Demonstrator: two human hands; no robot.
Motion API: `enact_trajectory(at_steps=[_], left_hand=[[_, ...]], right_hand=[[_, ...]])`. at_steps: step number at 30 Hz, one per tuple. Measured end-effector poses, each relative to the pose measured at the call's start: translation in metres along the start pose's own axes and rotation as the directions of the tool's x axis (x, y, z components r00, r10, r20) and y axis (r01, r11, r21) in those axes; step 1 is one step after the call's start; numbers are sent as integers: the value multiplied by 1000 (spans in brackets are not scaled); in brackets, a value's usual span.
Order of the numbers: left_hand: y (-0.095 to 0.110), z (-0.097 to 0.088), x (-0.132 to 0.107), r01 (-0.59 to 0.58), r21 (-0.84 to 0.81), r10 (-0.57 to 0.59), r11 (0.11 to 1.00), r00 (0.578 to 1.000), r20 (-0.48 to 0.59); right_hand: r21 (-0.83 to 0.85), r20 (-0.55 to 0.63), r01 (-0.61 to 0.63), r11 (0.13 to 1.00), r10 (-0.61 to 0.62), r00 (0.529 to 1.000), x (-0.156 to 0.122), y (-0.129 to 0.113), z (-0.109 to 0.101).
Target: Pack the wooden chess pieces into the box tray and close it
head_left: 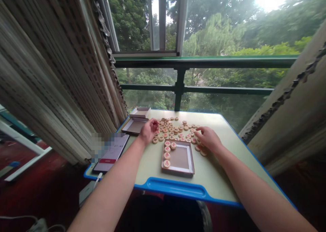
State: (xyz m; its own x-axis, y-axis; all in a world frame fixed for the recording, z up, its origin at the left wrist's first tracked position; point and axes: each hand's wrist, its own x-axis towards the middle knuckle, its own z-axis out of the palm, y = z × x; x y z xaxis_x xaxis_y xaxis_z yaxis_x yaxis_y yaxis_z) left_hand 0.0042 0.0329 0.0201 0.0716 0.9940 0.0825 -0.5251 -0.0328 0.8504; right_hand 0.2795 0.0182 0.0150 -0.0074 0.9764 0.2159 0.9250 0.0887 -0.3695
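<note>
- Left hand (149, 130): centre frame, forearm stretched forward, fingers curled onto the pieces (175, 130); whether its grip holds one cannot be told.
- Right hand (207, 138): right of centre, palm down, fingers loose over pieces, grip released.
- Pieces: loose heap mid-desk (224, 171), too crowded to count; four in the tray (179, 157).
- Tray: one, below the heap.
- Phone (112, 152): one, left edge.

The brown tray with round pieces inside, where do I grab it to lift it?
Take the tray by its two long side walls, coming in from the near edge. It lies flat and shallow, loose pieces crowd its far end, and four pieces sit inside it, so keep it level.
</note>
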Motion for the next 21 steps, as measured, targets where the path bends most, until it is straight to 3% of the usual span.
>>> enact_trajectory(at_steps=[2, 4, 5, 7, 9, 11, 13, 16, 18, 21], left_hand=[[7, -7, 0, -112, 58, 116, 992, 991, -71], [10, -15, -1, -201, 326, 259, 924, 954, -147], [10, -18, -1, -209, 527, 335, 824, 929, -155], [6, -24, -2, -163, 860, 396, 484, 917, -49], [0, -28, -3, -132, 980, 301, 146, 950, 84], [-4, -32, -4, -141, 989, 171, -41, 974, 146], [-3, -33, -4, -154, 984, 119, -93, 979, 164], [6, -33, -5, -137, 990, 177, -33, 974, 141], [15, -31, -7, -124, 991, 188, -45, 974, 131], [26, -28, -15, -129, 951, 103, -280, 981, 163]], right_hand=[[27, 13, 33, 999, -33, 999, -3, -6, 0], [48, 24, 89, 995, -91, 996, -6, -11, 1], [48, 25, 121, 992, -122, 992, -8, -13, 1], [24, 16, 173, 985, -173, 985, -10, -16, 1], [-21, 8, 179, 984, -178, 984, -11, -16, 0], [-49, 4, 146, 988, -146, 989, -11, -16, -2], [-47, -4, 123, 991, -123, 992, -10, -14, -4], [-28, -25, 138, 990, -138, 990, -9, -13, -7], [-27, -34, 157, 987, -157, 987, -9, -13, -7], [-21, -58, 203, 979, -204, 977, -12, -17, -6]])
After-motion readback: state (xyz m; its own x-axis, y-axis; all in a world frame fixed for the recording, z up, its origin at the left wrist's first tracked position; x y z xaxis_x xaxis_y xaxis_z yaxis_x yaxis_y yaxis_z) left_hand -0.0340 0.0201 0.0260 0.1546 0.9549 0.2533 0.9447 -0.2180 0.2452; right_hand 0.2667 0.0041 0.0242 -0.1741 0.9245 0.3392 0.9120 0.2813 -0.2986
